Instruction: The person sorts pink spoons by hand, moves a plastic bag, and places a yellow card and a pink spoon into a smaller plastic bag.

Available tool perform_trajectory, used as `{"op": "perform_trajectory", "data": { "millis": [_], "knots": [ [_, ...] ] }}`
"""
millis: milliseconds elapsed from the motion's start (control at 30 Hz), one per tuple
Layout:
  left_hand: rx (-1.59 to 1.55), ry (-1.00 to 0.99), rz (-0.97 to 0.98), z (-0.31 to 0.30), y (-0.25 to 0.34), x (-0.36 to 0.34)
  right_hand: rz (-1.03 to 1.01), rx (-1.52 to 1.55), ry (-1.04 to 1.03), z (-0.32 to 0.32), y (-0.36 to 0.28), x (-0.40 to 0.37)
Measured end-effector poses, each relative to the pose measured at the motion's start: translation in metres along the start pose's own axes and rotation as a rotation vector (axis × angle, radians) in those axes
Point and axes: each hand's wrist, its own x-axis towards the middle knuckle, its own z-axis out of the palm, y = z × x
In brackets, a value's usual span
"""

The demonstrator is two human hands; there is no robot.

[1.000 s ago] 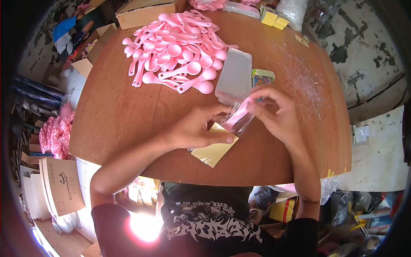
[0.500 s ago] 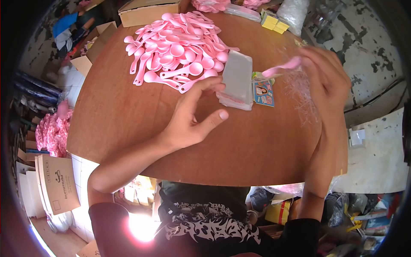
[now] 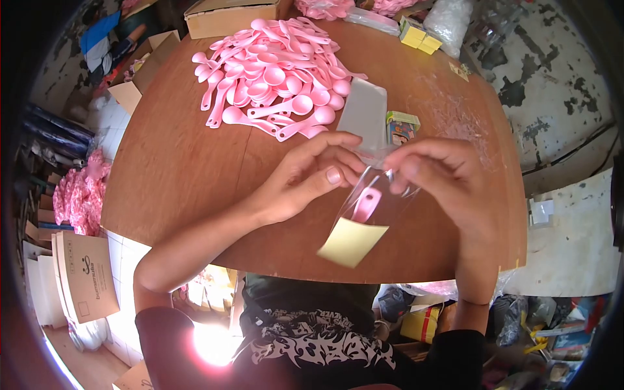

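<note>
Between my two hands hangs a clear plastic bag (image 3: 383, 203) with a pink spoon (image 3: 367, 203) inside, its holed handle showing above a pale yellow card (image 3: 353, 243). My right hand (image 3: 432, 166) pinches the bag's top edge. Fingers of my left hand (image 3: 312, 172) are bent against the bag's other top corner, thumb near them. Beyond them lies a stack of clear bags (image 3: 365, 110), and right of it a small stack of printed cards (image 3: 401, 129). A large pile of pink spoons (image 3: 273, 78) lies to the left.
Thin plastic strips (image 3: 458, 120) lie on the wooden table (image 3: 188, 175) at the right. A cardboard box (image 3: 231, 18), yellow boxes (image 3: 420, 36) and a white plastic bag (image 3: 448, 23) stand at the back. A person (image 3: 104, 42) is at the far left.
My right hand has come down and left to the bag, and the spoon it held is now in a bag with a card. My left hand has moved slightly right, onto the bag.
</note>
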Motion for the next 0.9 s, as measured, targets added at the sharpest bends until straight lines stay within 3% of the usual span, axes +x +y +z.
{"op": "perform_trajectory", "data": {
  "millis": [33,167,233,367,467,733,900],
  "knots": [
    [-0.146,-0.062,-0.074,0.001,0.0,0.001,0.087,0.067,-0.061,0.004,0.015,0.002],
    [-0.119,-0.039,-0.206,0.007,-0.006,-0.001,0.094,0.097,0.003,0.019,0.055,0.008],
    [-0.075,0.026,-0.294,0.009,-0.007,0.0,-0.116,-0.21,0.062,0.019,0.063,0.008],
    [0.007,0.05,-0.24,0.011,-0.013,-0.001,-0.318,-0.503,0.227,0.031,0.058,0.01],
    [0.132,0.001,-0.29,0.012,-0.014,-0.003,-0.468,-0.746,0.224,0.029,0.068,0.012],
    [0.413,0.016,-0.062,0.022,-0.008,-0.003,-0.677,-1.174,0.255,0.038,0.073,0.01],
    [0.577,-0.169,-0.191,0.012,-0.003,-0.002,-0.718,-1.275,0.251,0.043,0.075,0.01]
  ]
}}
